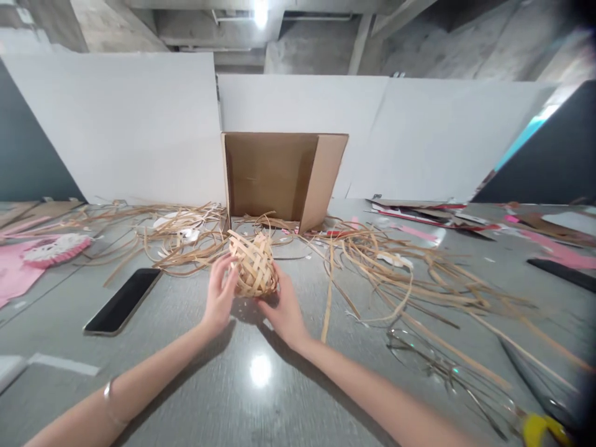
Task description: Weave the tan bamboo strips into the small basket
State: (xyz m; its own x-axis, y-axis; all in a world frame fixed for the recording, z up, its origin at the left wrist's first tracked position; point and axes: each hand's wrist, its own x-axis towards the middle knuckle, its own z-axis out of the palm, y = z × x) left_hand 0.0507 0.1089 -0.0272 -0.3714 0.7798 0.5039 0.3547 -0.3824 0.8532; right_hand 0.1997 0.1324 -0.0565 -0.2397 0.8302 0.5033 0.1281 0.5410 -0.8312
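Between my two hands is a small woven basket [255, 266] of pale flat strips, with loose strip ends standing up along its top. My left hand [220, 290] holds its left side, the thumb on the weave and the fingers curled around. From the right, my right hand [285, 310] grips the lower side, with the thumb near the bottom and the fingers partly hidden behind the basket. The basket is held just over the grey table [223, 385]. A silver bangle [108, 390] sits on my left forearm.
An open cardboard box [274, 177] stands behind the basket against white panels [149, 124]. Tangled strips [372, 254] lie on both sides. A phone [123, 302] rests at left, glasses [442, 363] and yellow-handled scissors [540, 428] at right. Pink material [18, 267] lies far left.
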